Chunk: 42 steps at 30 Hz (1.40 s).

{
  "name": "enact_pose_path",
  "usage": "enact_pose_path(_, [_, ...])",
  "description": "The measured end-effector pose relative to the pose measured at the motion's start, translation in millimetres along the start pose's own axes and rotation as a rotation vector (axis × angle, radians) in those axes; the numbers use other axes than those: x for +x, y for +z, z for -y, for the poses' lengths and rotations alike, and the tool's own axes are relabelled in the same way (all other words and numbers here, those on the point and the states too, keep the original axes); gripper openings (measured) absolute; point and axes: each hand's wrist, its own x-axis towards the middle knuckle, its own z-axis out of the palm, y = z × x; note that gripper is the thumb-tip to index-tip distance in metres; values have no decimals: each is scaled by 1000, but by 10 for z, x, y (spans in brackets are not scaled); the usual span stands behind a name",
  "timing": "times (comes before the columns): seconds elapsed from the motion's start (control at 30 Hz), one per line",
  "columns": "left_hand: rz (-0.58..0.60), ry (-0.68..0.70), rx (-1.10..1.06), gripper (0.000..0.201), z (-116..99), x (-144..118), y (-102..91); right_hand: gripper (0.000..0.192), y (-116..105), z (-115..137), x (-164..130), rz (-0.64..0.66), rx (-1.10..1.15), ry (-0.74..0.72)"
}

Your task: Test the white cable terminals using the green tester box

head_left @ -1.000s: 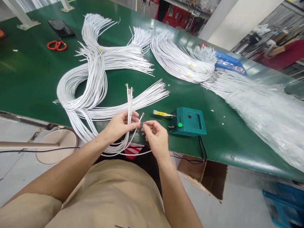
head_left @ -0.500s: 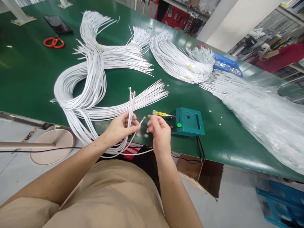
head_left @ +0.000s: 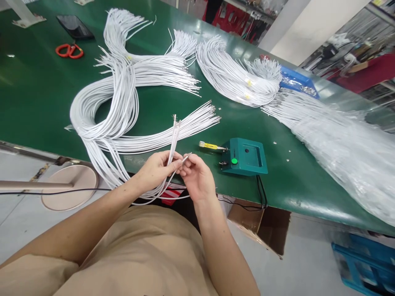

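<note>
Several white cables (head_left: 175,139) stand upright in my left hand (head_left: 160,167), their stripped ends pointing up. One more cable (head_left: 186,158) slants out to the right between my two hands. My right hand (head_left: 197,172) pinches that cable near its tip, close to my left thumb. To the right of my hands sits a teal device (head_left: 247,156) with a green button, and a yellow-handled tool (head_left: 211,146) sticks out from its left side. Behind my hands a fanned cable bundle (head_left: 197,121) lies on the green table.
Coiled white cable bundles (head_left: 105,111) cover the table's left and middle. Orange-handled scissors (head_left: 69,50) and a black phone (head_left: 74,28) lie at the far left. A blue tray (head_left: 296,82) and plastic-wrapped cables (head_left: 342,144) are at right. A cardboard box (head_left: 262,226) stands below the table edge.
My right hand has moved left and closed on the tip of the slanting cable. The view has shifted slightly.
</note>
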Motion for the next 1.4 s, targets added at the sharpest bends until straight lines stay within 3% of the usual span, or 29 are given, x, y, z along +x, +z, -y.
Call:
enact_pose_path(0.1, [38,8,3,23,-12,-14,2,9,22,32,-12,7,36,48])
enact_pose_path(0.23, [46,2,68,22,-29,-39,21,27,28,118,-1,-17,-74,12])
enact_pose_path(0.33, [62,16,77,22,-32,-48,26,26,18,158,25,22,-143,11])
enact_pose_path(0.57, [89,10,-37,25,-34,-34,-1,26,-53,118,18,64,-29,113])
enact_pose_path(0.77, [70,0,-42,24,-44,-26,-5,20,-84,74,-43,41,-8,9])
enact_pose_path(0.93, [35,-32,7,23,-39,-38,-15,17,-55,82,-93,-71,-223,-156])
enact_pose_path(1.07, [-10,-37,5,22,-44,-49,-7,12,-41,91,-92,-96,-281,-182])
enact_pose_path(1.17, [-68,17,63,17,-52,-52,9,10,-51,119,-76,-82,-239,-133])
enact_pose_path(1.33, [-149,72,200,11,-42,-57,21,13,-117,185,-52,52,-70,112])
enact_pose_path(1.4, [-154,69,222,10,-38,-55,18,11,-139,189,-46,45,-78,159])
